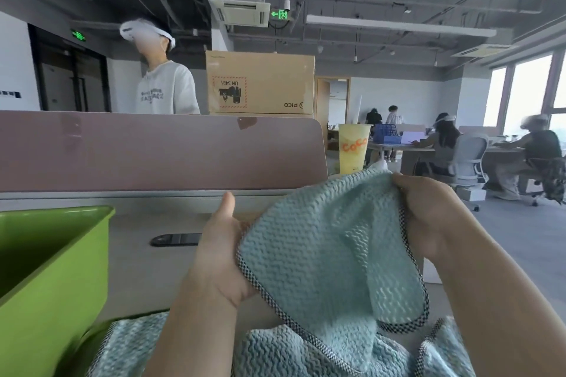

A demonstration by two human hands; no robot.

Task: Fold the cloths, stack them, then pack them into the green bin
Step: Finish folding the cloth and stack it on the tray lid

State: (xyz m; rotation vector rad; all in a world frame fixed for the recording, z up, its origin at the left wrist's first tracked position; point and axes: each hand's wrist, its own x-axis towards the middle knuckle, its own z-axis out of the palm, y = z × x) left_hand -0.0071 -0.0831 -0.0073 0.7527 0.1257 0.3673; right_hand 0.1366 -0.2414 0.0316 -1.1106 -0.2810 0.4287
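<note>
You're at a pale, smooth desk [137,269] in an open-plan office with bare ducts overhead. Closest to you, a rumpled heap of cloths [291,352] lies on the near edge, all the same mint waffle-weave with black-and-white checked trim.

Just above the heap you've got one cloth [306,254] lifted off the desk, hanging in a soft, rounded droop with one side folded over on itself. Your left hand [220,251] holds its left edge, fingers curled at the checked hem and thumb poking straight up. Your right hand [428,211] is bunched round the top right corner, gripping it tight.

To your left is the green bin [52,269], hard glossy plastic with a squared rim and straight walls. From this angle you only get the inside wall, so I can't tell what's in it. One cloth from the heap touches its near corner.

Past your left hand there's a black oval cable slot [176,239] set in the desk, then a dusty-pink divider panel [153,153] with a rounded corner. Beside the panel's right end stands a tall plastic cup [352,147] with orange "CoCo" lettering and a pale yellow drink inside.

Behind the panel, a cardboard box [260,82] sits upside down, and a person in a white tee [165,86] stands next to it wearing a headset. Far right, people sit at desks by the windows [444,138], near a blue wire basket [387,133].
</note>
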